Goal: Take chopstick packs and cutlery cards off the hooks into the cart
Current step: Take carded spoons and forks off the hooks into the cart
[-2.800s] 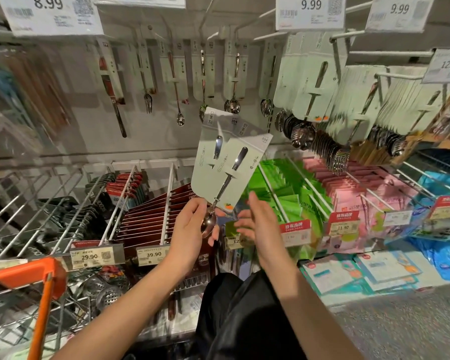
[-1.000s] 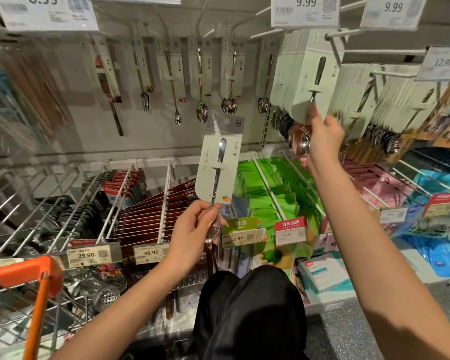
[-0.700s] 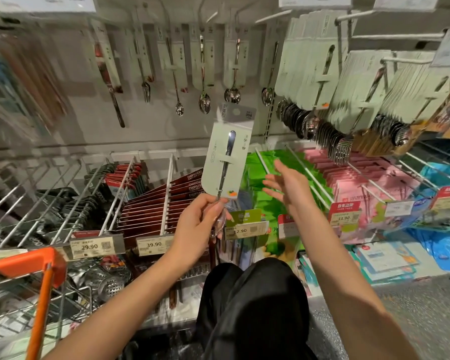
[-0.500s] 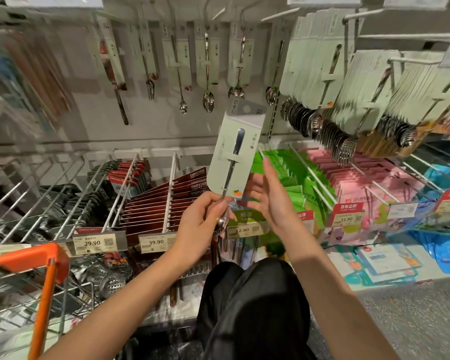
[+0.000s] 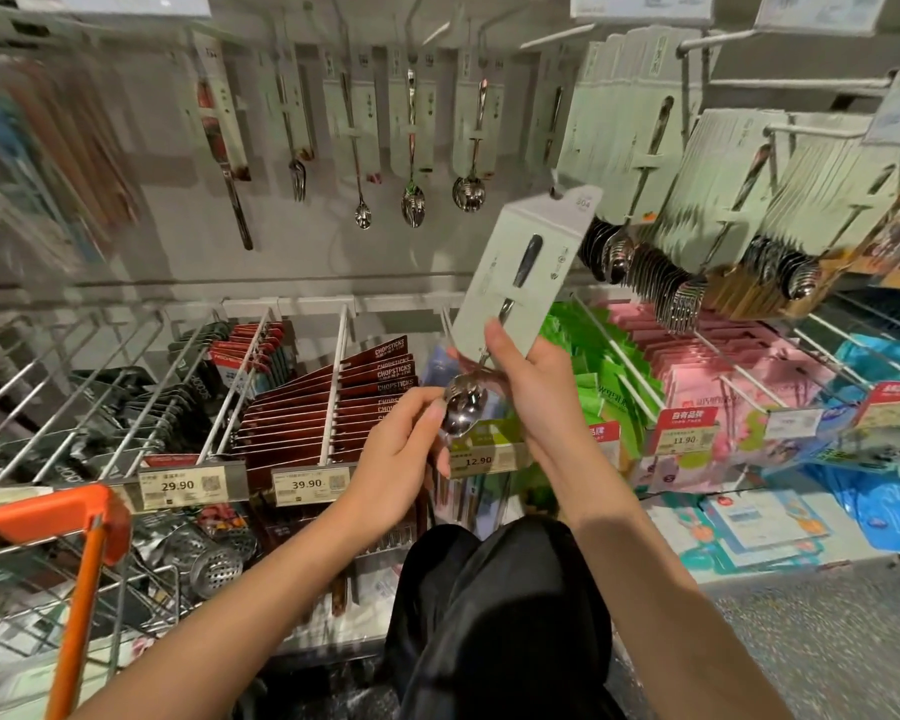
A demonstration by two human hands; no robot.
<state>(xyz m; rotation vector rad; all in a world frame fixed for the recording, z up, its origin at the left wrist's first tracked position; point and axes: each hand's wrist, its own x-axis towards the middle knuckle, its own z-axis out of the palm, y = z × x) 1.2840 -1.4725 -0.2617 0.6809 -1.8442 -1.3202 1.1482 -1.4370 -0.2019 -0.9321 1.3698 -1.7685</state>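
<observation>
I hold a pale green cutlery card carrying a steel spoon, raised in front of the shelf. My right hand grips the card's lower edge, thumb across its front. My left hand pinches the spoon's bowl below the card. More cutlery cards hang in thick rows on hooks at the upper right, and single cards hang at the upper middle. Dark red chopstick packs lie on a lower rack. The orange-handled wire cart stands at the lower left.
Green packs and pink packs fill racks to the right, with price tags along the rack fronts. Perforated metal strainers sit behind the cart. My dark-trousered knee is raised at the bottom middle.
My right hand reached up to the hanging spoon cards, came back down without a card and took hold of the card's lower edge. The card tilted right; my left hand kept the spoon.
</observation>
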